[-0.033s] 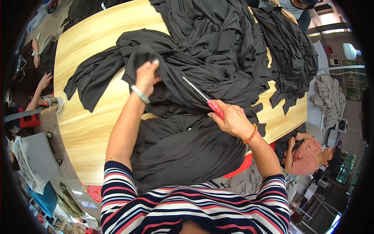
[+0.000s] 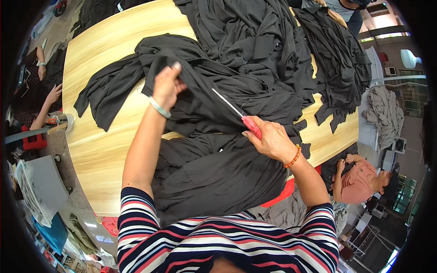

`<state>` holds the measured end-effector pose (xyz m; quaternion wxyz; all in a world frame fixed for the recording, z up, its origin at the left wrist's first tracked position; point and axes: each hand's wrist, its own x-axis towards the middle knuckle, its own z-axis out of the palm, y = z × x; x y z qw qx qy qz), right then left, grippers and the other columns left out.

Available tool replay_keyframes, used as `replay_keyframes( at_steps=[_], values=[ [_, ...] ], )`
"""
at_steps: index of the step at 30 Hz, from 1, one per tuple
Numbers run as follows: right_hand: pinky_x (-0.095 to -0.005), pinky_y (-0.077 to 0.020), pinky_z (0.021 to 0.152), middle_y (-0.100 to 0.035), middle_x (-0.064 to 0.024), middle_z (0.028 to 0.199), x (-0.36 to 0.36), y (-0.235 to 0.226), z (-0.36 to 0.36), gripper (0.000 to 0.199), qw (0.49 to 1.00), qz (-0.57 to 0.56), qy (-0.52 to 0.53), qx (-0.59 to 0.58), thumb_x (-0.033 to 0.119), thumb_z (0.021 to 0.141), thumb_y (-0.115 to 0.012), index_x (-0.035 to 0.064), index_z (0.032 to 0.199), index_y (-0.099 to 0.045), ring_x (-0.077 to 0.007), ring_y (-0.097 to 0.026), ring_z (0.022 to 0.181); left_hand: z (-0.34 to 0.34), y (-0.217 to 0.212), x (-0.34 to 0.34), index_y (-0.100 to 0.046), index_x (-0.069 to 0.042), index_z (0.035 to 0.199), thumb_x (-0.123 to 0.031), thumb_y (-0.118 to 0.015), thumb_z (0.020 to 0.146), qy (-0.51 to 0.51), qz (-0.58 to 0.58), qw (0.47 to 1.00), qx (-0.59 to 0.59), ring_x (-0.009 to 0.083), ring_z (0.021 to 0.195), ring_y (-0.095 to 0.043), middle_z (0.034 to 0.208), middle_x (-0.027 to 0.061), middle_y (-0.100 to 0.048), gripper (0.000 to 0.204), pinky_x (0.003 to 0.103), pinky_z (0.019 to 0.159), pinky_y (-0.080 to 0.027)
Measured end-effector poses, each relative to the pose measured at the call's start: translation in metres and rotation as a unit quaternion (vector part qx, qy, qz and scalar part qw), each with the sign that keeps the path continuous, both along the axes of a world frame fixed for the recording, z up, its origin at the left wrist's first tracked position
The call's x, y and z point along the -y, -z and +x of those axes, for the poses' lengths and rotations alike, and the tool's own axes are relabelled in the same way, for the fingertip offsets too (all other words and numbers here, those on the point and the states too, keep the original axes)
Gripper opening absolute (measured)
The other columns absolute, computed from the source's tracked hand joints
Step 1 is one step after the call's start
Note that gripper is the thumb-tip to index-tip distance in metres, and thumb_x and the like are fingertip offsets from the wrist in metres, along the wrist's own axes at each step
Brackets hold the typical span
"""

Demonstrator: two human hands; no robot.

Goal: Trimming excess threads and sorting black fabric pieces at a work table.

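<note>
A heap of black garments [image 2: 255, 54] covers much of the wooden table in front of me. My left hand [image 2: 167, 85] pinches a fold of a black garment [image 2: 191, 84], lifting its cloth a little off the table. In my right hand [image 2: 272, 141] is a red-handled tool [image 2: 251, 127] with a long, thin metal shaft. It points up and left over the same cloth, and I cannot make out its exact kind. Another dark garment [image 2: 218, 177] lies bunched over the table's near edge against my body.
Pale wood shows on the table [image 2: 100, 159] at left. More black clothing [image 2: 339, 59] is piled at far right, where a person stands behind it. A person in pink [image 2: 357, 182] handles dark cloth at right. Another person's hands [image 2: 53, 94] are at the left edge, near a clear tub [image 2: 68, 122].
My left hand has shifted slightly left and up with the cloth. The right hand and its tool have hardly moved.
</note>
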<state>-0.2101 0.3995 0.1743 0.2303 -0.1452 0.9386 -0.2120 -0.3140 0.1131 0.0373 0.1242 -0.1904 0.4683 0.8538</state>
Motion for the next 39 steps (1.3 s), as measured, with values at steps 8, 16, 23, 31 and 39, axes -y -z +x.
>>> replay_keyframes(
  at_steps=[8,16,23,31,39],
  values=[
    [-0.0439,-0.0500,0.073,-0.066,-0.0185,0.080,0.000,0.001,0.000,0.036,1.000,0.014,-0.024,0.009,0.028,0.088,-0.064,0.0076,0.116,-0.057,-0.0392,-0.063,0.078,-0.001,0.013,0.014,-0.049,0.000,0.125,-0.029,-0.044,0.102,-0.005,0.193,0.971,0.140,0.0336,0.115,-0.057,0.122,0.0185,-0.060,0.038,0.054,0.099,-0.044],
    [-0.0461,-0.0497,0.072,-0.065,-0.0191,0.076,0.039,-0.005,-0.031,0.035,0.997,0.011,-0.070,-0.025,0.031,0.087,-0.064,0.0068,0.111,-0.060,-0.0403,-0.063,0.077,-0.013,0.016,0.025,-0.047,-0.001,0.125,-0.029,-0.047,0.101,-0.036,0.204,0.967,0.145,0.0359,0.117,-0.055,0.126,0.0189,-0.057,0.037,0.055,0.099,-0.043],
    [-0.0467,-0.0493,0.071,-0.065,-0.0208,0.078,0.038,0.004,-0.037,0.037,0.998,0.001,-0.056,-0.020,0.031,0.087,-0.064,0.0053,0.113,-0.057,-0.0412,-0.063,0.077,-0.018,0.002,0.015,-0.048,-0.002,0.128,-0.031,-0.056,0.096,0.036,0.087,0.995,-0.039,0.0274,0.110,-0.056,0.123,0.0145,-0.056,0.044,0.043,0.090,-0.049],
    [-0.0453,-0.0485,0.069,-0.063,-0.0214,0.077,-0.010,0.008,0.001,0.035,1.000,-0.007,0.025,0.003,0.026,0.087,-0.065,0.0050,0.113,-0.057,-0.0433,-0.061,0.077,0.087,0.013,-0.008,-0.062,-0.008,0.114,-0.018,-0.077,0.069,0.187,-0.659,0.626,-0.372,0.0353,0.124,-0.043,0.126,0.0146,-0.051,0.049,0.046,0.102,-0.032],
    [-0.0450,-0.0495,0.071,-0.065,-0.0188,0.079,-0.007,-0.019,0.020,0.035,1.000,-0.008,-0.010,0.027,0.027,0.087,-0.065,0.0082,0.116,-0.058,-0.0405,-0.062,0.077,0.047,0.011,-0.001,-0.064,0.003,0.104,-0.017,-0.056,0.096,0.181,-0.098,0.972,-0.116,0.0135,0.091,-0.064,0.097,0.0040,-0.069,0.023,0.026,0.082,-0.049]
  ],
)
